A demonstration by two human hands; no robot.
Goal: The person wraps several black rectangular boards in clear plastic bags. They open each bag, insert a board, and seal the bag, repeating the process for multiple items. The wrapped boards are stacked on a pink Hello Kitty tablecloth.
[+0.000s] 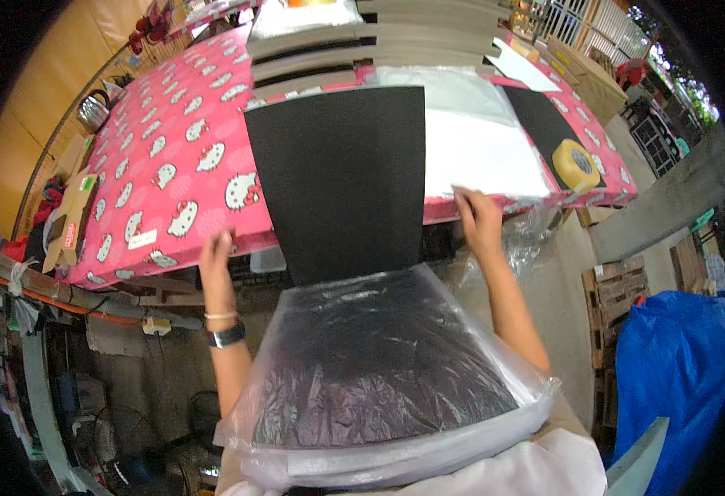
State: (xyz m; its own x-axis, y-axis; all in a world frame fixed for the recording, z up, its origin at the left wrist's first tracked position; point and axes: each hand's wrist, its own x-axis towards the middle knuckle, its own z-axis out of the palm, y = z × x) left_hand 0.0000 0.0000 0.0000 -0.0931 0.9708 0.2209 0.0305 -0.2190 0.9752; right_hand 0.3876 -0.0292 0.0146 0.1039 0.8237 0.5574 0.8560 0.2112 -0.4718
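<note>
A black rectangular board [342,174] leans over the front edge of the table, its lower part inside a clear plastic bag [395,467]. The bag's closed end rests against my body. Beside the board's left edge, my left hand [216,260] is raised with fingers stretched, apart from the board. On the other side my right hand [480,221] is at the table edge, fingers extended near the corner of some white sheets [486,157]. Whether its fingertips touch the sheets I cannot tell. Neither hand grips the board or bag.
Pink cartoon-cat cloth covers the table [172,198]. Stacked grey boards [437,33] stand behind. A yellowish tape roll [575,164] lies on another black board [540,120] at right. A kettle [93,111] and cardboard box [73,219] are left; a blue tarp [676,372] is lower right.
</note>
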